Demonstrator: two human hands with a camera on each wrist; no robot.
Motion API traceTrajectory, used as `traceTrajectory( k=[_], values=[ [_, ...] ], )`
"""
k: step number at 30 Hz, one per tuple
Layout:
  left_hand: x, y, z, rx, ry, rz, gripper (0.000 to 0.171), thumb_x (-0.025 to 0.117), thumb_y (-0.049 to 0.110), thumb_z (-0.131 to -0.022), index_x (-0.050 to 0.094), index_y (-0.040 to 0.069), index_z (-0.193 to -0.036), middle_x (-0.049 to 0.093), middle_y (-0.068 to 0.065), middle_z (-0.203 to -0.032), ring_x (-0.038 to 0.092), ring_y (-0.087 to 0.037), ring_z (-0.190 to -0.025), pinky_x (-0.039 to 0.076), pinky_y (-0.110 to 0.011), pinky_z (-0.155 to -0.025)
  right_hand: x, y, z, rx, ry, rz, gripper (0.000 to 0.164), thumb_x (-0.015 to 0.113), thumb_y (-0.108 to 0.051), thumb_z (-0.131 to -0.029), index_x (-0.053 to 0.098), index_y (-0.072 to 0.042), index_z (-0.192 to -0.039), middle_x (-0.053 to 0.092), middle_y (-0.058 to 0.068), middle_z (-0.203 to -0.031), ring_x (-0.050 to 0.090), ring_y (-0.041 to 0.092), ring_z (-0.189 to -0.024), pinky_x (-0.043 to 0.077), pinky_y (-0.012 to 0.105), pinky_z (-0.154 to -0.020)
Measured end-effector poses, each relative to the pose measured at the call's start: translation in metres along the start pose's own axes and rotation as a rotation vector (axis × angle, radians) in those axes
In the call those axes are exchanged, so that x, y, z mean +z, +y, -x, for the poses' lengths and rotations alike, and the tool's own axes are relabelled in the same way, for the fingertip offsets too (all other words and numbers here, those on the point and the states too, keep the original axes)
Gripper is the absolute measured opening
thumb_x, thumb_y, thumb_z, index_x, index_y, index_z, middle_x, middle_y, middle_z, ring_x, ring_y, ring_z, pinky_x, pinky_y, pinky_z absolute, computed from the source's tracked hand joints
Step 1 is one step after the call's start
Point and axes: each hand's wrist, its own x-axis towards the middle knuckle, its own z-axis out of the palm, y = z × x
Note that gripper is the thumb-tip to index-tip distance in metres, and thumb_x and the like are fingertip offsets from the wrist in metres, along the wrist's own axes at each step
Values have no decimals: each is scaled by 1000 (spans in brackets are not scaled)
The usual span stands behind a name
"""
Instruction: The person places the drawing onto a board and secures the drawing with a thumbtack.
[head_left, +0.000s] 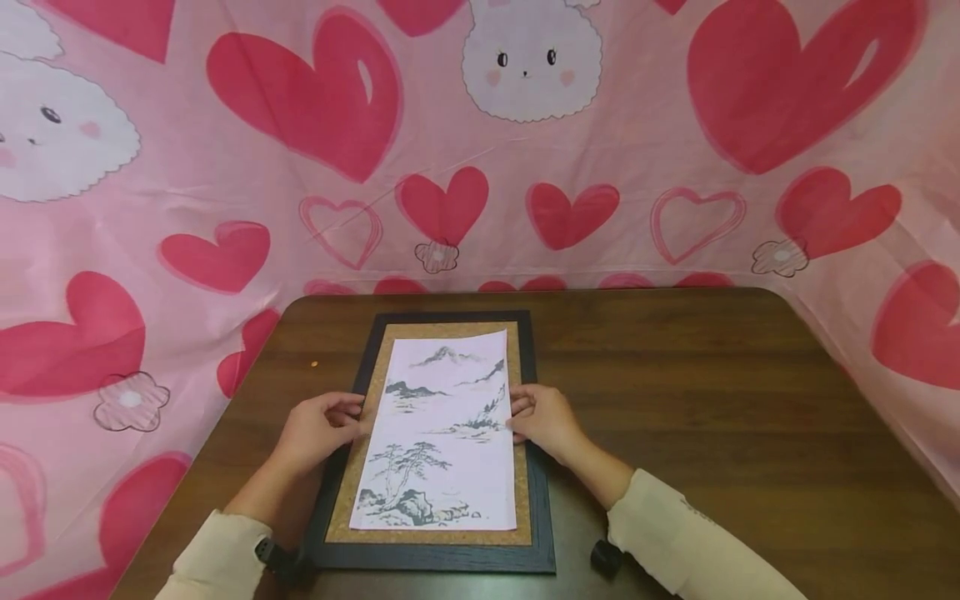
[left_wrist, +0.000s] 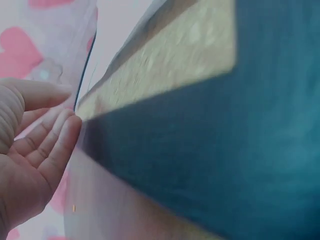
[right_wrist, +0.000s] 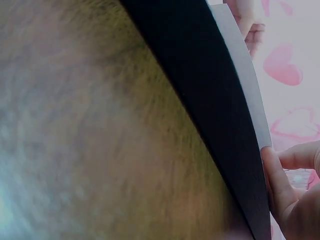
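A sheet of paper with an ink landscape painting [head_left: 442, 433] lies over the cork backing [head_left: 341, 517] of a dark frame [head_left: 431, 557]. The sheet's upper right corner curves up a little. My left hand [head_left: 322, 429] is at the frame's left side; its fingertips meet the frame's edge in the left wrist view, with the thumb [left_wrist: 47, 95] held apart above them. On the other side, my right hand [head_left: 547, 421] pinches the right edge of the painting between thumb and fingers, over the frame's right bar. The right wrist view shows that edge close above the frame [right_wrist: 200, 90].
The frame rests on a brown wooden table [head_left: 675, 400]. A tiny orange speck [head_left: 314, 364] lies left of the frame. Behind the table hangs a pink cloth [head_left: 637, 150] with hearts and white animal faces. Dark wrist bands [head_left: 273, 557] show at both sleeves.
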Motion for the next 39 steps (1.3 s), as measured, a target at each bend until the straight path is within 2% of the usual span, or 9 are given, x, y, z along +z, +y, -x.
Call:
traceTrajectory(
  k=[5,12,19,22,25,29,33,36,39],
  values=[
    [-10,-12,-5,-8,80,23,38,80,10,-80,69,1,-115,71,-16,-101,69,-26,-85,55,-23,-66,-1,-1,1,7,0,3,47,70,14,-77,57,13,-123,67,15,-87,66,20,-71,57,33,-56],
    [-25,-30,-14,-44,126,5,39,78,11,-83,67,3,-120,70,-18,-106,69,-30,-88,55,-22,-66,-1,-2,1,18,10,-26,48,70,15,-76,58,12,-122,66,15,-87,66,20,-72,58,35,-57],
    [-34,-54,-23,-27,214,-67,38,81,8,-79,69,-1,-113,71,-20,-98,67,-17,-76,51,-17,-59,-2,-2,1,17,12,-21,47,70,15,-76,59,11,-121,66,14,-86,66,20,-71,58,36,-57],
    [-38,-60,-27,-66,227,-65,38,81,8,-79,69,-2,-114,70,-21,-100,67,-15,-75,50,-15,-59,-3,-2,1,18,10,-19,47,70,15,-76,59,11,-121,66,14,-86,66,20,-70,58,36,-57],
    [-43,-62,-32,-85,219,-68,41,80,11,-81,67,-2,-117,69,-23,-105,69,-23,-80,49,-13,-61,-3,-2,1,18,14,-15,46,70,15,-77,59,11,-121,66,13,-86,65,19,-70,58,35,-57],
    [-49,-66,-43,-72,205,-108,42,79,13,-82,66,-3,-119,69,-23,-105,70,-32,-85,48,-13,-62,-3,-2,1,15,23,-2,46,71,14,-77,60,10,-121,67,13,-86,65,19,-70,58,35,-57],
    [-55,-70,-54,-75,198,-156,41,79,14,-82,67,-4,-117,71,-22,-98,70,-32,-84,51,-21,-65,-3,0,1,13,21,1,46,71,14,-77,60,10,-121,67,13,-86,65,19,-70,58,34,-57],
    [-58,-72,-61,-75,194,-165,41,79,14,-82,67,-5,-117,71,-23,-98,69,-35,-85,56,-35,-71,-3,0,1,11,20,-1,46,71,13,-77,60,10,-121,67,13,-86,65,18,-70,58,34,-57],
    [-60,-75,-67,-57,190,-177,41,79,13,-82,67,-6,-116,70,-25,-99,69,-37,-86,56,-48,-77,-2,1,1,6,23,0,46,71,14,-76,60,10,-121,67,13,-85,65,18,-70,58,34,-57]
  ],
)
